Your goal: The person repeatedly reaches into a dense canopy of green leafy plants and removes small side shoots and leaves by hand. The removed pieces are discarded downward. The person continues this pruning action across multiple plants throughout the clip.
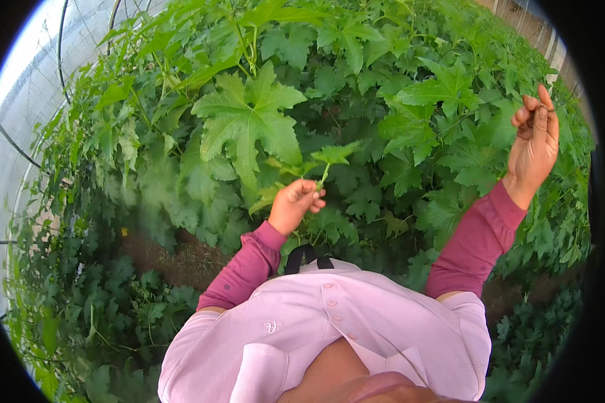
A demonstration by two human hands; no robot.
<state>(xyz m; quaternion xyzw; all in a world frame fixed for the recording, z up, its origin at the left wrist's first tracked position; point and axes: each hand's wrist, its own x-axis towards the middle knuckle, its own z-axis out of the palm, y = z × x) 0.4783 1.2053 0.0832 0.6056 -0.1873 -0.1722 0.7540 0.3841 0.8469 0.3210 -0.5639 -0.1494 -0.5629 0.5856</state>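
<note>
My left hand (297, 204) pinches a cut or broken-looking green shoot (325, 174) between thumb and fingers, just in front of my chest. A small young leaf (337, 153) spreads from the shoot's upper end. Behind it hangs a large, deeply lobed vine leaf (254, 118), like that of a luffa gourd. Raised at the far right is my right hand (537, 126), its palm side towards me and the thumb close to the bent fingers. Whether anything thin sits between those fingertips is too small to tell. Vine foliage (443, 95) lies close beside and behind this hand.
A dense wall of vines fills the space ahead. Clear plastic greenhouse film (25, 101) with dark curved hoops (12, 141) runs along the left. Bare soil (181, 257) shows below the vines, with lower leafy plants (151, 307) at the left.
</note>
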